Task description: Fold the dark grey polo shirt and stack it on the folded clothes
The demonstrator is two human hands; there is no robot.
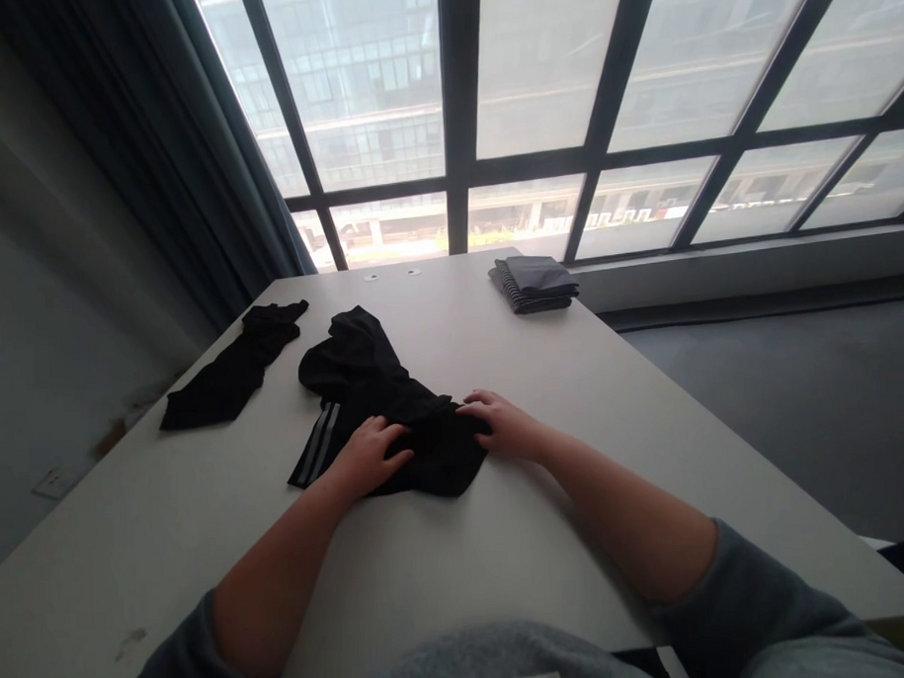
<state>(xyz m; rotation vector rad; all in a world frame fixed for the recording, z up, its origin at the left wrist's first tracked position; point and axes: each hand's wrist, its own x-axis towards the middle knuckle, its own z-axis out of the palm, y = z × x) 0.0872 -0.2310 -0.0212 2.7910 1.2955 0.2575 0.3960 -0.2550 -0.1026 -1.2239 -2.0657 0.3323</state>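
A crumpled black garment (426, 454) with pale grey stripes along one edge lies on the white table in front of me. Its kind is hard to make out. My left hand (371, 453) rests on the cloth near the stripes, thumb and fingers apart. At the garment's right end, my right hand (503, 426) touches the edge with its fingers spread. The far part of the cloth is bunched up and points away from me.
Another black garment (227, 372) lies flattened near the table's left edge. A stack of folded grey and striped clothes (535, 282) sits at the far right edge. Beyond the white table (402, 598) are large windows and a dark curtain (170, 141).
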